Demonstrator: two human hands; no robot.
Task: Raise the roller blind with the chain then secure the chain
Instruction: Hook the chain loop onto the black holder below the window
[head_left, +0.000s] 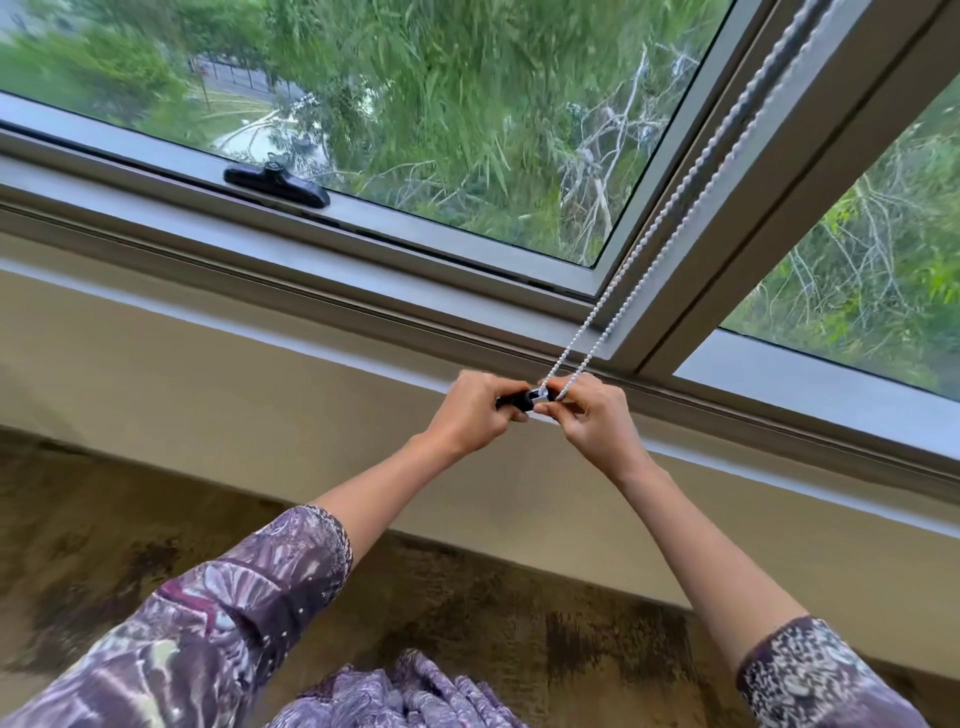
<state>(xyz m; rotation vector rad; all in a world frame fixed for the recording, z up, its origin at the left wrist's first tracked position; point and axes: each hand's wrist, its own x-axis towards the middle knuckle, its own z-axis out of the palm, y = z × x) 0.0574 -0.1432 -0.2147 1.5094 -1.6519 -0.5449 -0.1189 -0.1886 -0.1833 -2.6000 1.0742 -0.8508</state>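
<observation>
Window frame (363, 270) is seen across the top. Bead chain (670, 208) is hung along its R upright, down to sill level. L hand (475, 413) is curled round a black clip (514, 401). The chain's bottom loop is pinched at the clip's end by R hand (587, 418), thumb and fingers.

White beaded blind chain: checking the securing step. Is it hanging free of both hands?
No, the right hand pinches the white beaded blind chain while the left hand grips a black clip.
</observation>
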